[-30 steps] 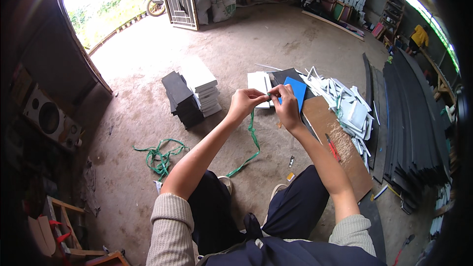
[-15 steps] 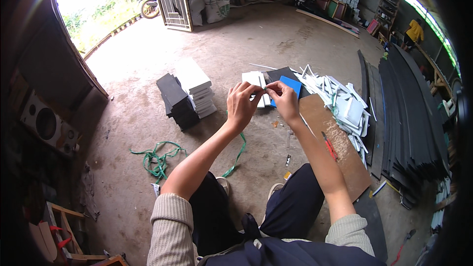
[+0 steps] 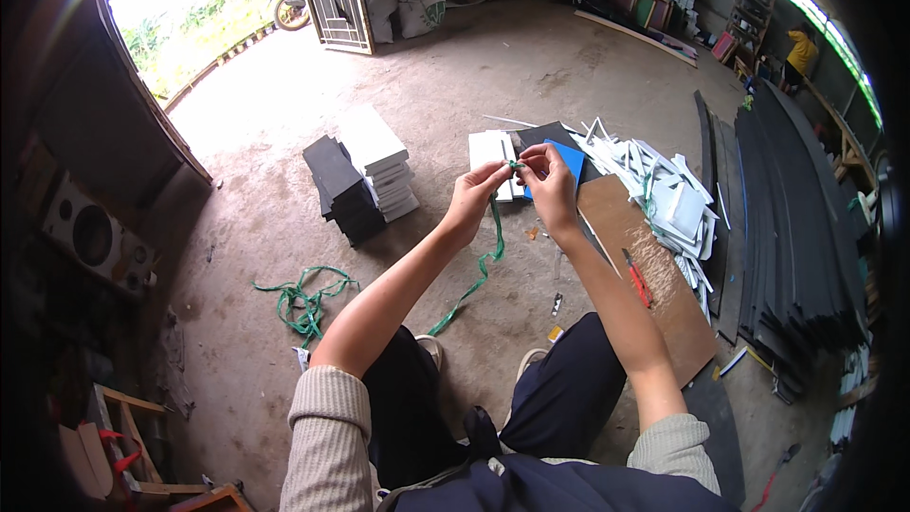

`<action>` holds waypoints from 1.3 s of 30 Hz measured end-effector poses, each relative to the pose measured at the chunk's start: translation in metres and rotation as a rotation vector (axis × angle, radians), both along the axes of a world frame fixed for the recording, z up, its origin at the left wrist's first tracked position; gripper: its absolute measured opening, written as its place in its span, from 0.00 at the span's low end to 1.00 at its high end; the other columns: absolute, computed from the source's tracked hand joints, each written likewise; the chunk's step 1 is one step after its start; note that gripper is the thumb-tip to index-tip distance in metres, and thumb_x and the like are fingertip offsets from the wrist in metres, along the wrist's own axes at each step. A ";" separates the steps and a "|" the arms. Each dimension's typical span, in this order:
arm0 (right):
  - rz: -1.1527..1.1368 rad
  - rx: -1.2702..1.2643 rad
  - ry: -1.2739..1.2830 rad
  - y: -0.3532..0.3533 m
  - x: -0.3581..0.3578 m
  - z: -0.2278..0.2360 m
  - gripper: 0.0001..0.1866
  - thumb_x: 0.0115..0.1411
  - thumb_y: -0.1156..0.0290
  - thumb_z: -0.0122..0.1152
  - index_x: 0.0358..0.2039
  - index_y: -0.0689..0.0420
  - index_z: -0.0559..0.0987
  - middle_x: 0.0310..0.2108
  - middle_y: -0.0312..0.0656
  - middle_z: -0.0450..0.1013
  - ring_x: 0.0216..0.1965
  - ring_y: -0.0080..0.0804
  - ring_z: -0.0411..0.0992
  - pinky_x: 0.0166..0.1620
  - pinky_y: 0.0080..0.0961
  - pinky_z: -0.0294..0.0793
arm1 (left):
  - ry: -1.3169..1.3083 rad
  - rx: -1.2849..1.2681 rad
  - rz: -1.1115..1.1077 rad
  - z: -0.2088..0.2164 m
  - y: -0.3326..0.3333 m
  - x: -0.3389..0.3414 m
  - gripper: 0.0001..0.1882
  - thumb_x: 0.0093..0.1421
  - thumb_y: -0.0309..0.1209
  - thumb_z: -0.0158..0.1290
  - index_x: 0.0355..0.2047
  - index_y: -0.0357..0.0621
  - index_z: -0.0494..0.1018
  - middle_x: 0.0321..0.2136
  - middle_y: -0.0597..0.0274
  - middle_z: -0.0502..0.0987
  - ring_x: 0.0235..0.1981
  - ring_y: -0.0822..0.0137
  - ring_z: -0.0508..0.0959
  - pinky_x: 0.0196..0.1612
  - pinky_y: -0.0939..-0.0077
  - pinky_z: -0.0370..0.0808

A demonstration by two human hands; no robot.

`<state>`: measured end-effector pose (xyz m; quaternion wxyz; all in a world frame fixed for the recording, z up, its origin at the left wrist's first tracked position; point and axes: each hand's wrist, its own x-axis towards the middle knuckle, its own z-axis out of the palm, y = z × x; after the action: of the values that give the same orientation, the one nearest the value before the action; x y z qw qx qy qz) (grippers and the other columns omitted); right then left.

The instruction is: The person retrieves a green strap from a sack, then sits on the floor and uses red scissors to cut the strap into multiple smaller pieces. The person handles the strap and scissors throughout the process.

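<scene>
Both hands have drawn slightly apart since the earlier frame, and the green strap now hangs in a longer, freer curve below them.

Taking the brown board (image 3: pixel 633 256) on the floor as the landmark: to its right lies the long stack of dark sheets (image 3: pixel 791 228), curving along the floor. Above and to the right of the board sits a heap of white offcuts (image 3: pixel 664 194). Well to the board's left stand two side-by-side stacks of panels, one black (image 3: pixel 338 185) and one white (image 3: pixel 379 156). At the board's upper left corner lie a blue sheet (image 3: pixel 574 163) on a black one, and just left of those a small white stack (image 3: pixel 491 152). Lower left of the board, well apart, a tangle of green strapping (image 3: pixel 305 301) lies on the concrete.

The person's left hand (image 3: pixel 477 197) and right hand (image 3: pixel 550 185) are raised over the floor just left of the board's upper end. Each hand has its fingertips pressed together on the top end of the green strap (image 3: pixel 490 251), pinching it between thumb and fingers, with a small gap between the two hands. From there the strap drops down and to the left, toward the person's knee.

On the board itself lies a red-handled tool (image 3: pixel 636 278). Just left of the board's lower part, on the floor, are a small metal piece (image 3: pixel 557 303) and a small yellow item (image 3: pixel 555 333).
</scene>
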<state>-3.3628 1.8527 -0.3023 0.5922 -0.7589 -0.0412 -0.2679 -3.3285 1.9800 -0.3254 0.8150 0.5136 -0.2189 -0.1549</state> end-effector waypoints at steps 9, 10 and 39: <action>0.011 -0.100 -0.054 0.000 -0.005 -0.006 0.04 0.54 0.75 0.53 0.29 0.62 0.74 0.27 0.42 0.74 0.26 0.25 0.74 0.29 0.20 0.71 | -0.087 0.251 0.154 0.010 0.006 0.001 0.10 0.55 0.35 0.52 0.32 0.40 0.73 0.22 0.72 0.70 0.20 0.83 0.63 0.24 0.88 0.61; 0.000 -0.113 -0.045 -0.004 -0.003 -0.007 0.05 0.54 0.75 0.53 0.28 0.62 0.74 0.26 0.41 0.74 0.26 0.25 0.74 0.29 0.20 0.70 | -0.140 0.299 0.176 0.011 0.005 0.001 0.11 0.55 0.35 0.52 0.32 0.40 0.73 0.22 0.71 0.70 0.20 0.83 0.63 0.24 0.88 0.61; 0.041 -0.769 0.061 0.006 -0.010 -0.009 0.11 0.57 0.66 0.44 0.33 0.58 0.70 0.32 0.46 0.69 0.34 0.47 0.70 0.34 0.38 0.70 | -0.414 0.754 0.508 0.011 0.015 0.010 0.19 0.47 0.40 0.54 0.15 0.33 0.69 0.08 0.59 0.65 0.14 0.74 0.64 0.20 0.75 0.63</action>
<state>-3.3728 1.8583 -0.3108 0.2705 -0.9323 -0.1362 -0.1980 -3.3186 1.9950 -0.3143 0.5241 0.8296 -0.1730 0.0852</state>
